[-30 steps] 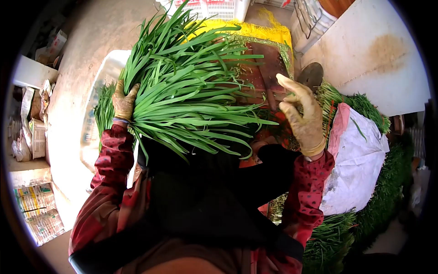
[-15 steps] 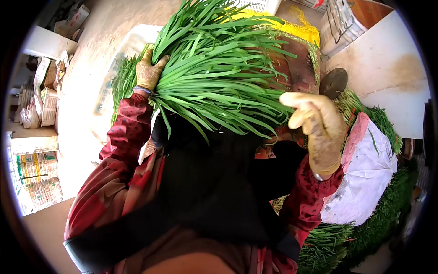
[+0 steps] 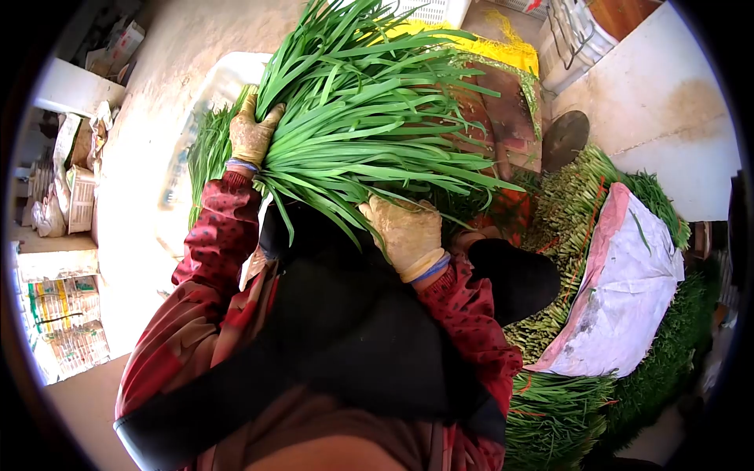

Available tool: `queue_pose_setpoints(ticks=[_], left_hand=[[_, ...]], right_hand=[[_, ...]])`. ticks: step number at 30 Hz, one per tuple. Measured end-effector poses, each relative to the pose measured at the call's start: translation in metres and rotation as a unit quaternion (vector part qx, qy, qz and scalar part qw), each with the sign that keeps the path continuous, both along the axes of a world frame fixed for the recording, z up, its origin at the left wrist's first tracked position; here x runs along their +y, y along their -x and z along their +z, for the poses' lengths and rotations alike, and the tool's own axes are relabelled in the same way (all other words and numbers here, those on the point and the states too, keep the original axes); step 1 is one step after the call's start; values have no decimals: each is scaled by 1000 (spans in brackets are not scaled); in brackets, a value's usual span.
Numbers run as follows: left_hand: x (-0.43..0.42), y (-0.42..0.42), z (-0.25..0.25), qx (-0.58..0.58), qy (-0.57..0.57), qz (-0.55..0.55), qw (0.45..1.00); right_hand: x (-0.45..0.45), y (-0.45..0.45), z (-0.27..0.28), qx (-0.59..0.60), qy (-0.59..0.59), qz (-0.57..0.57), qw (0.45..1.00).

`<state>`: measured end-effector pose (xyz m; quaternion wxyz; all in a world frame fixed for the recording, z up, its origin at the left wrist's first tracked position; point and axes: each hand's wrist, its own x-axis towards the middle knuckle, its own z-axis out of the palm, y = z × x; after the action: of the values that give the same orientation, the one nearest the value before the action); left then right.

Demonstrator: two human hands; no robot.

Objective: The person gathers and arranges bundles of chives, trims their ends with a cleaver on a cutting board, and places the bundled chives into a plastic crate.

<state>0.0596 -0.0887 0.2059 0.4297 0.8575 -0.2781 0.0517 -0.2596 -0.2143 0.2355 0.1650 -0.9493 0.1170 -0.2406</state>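
A large bunch of green chives [image 3: 369, 133] fans out to the right across my lap. My left hand [image 3: 253, 135], in a stained yellowish glove, is closed around its gathered end, thumb toward the leaves. At the bunch's lower edge my right hand [image 3: 404, 235], gloved alike, has its fingers curled in against the leaves; the fingertips are partly hidden. More chives [image 3: 206, 153] lie left of my left hand, in a whitish plastic crate [image 3: 177, 184].
To the right, stacked bundles of chives [image 3: 569, 228] with orange ties lie partly under a white and pink sack [image 3: 624, 290]. A round dark disc [image 3: 565, 140] stands by the pale wall [image 3: 652, 110]. Yellow netting [image 3: 506, 53] lies ahead, and stacked packs [image 3: 67, 314] are at far left.
My right hand has come down and left, from raised beside the leaf tips to the bunch's lower edge, its fingers curling in. My left hand keeps its hold.
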Motion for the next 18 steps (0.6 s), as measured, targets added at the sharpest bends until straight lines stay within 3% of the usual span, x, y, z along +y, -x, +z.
queue_pose_setpoints(ticks=[3, 4, 6, 7, 8, 10, 12, 13, 14, 18], left_hand=[[3, -3, -9, -29, -22, 20, 999], [2, 3, -5, -20, 16, 9, 1000], [1, 15, 7, -24, 2, 11, 1000], [-1, 22, 10, -24, 23, 12, 999], [2, 17, 5, -33, 26, 6, 999], [7, 10, -5, -79, 7, 31, 996], [5, 13, 1, -71, 3, 26, 997], [4, 14, 2, -41, 34, 7, 999], [4, 16, 1, -10, 66, -10, 998], [3, 26, 12, -35, 44, -10, 998]], right_hand=[[-3, 3, -20, -20, -85, 21, 996], [-6, 2, -22, -7, -124, 19, 992], [-9, -8, -38, -184, -239, -13, 953], [-10, -3, -33, -229, -477, -39, 848], [-11, 2, -25, -260, -682, -61, 681], [-38, 25, -33, -322, -688, -123, 639], [-63, 52, -43, -300, -647, -181, 677], [-77, 70, -42, -285, -608, -141, 728], [-89, 82, -22, -210, -552, -187, 785], [-113, 92, 51, -251, -356, -123, 892]])
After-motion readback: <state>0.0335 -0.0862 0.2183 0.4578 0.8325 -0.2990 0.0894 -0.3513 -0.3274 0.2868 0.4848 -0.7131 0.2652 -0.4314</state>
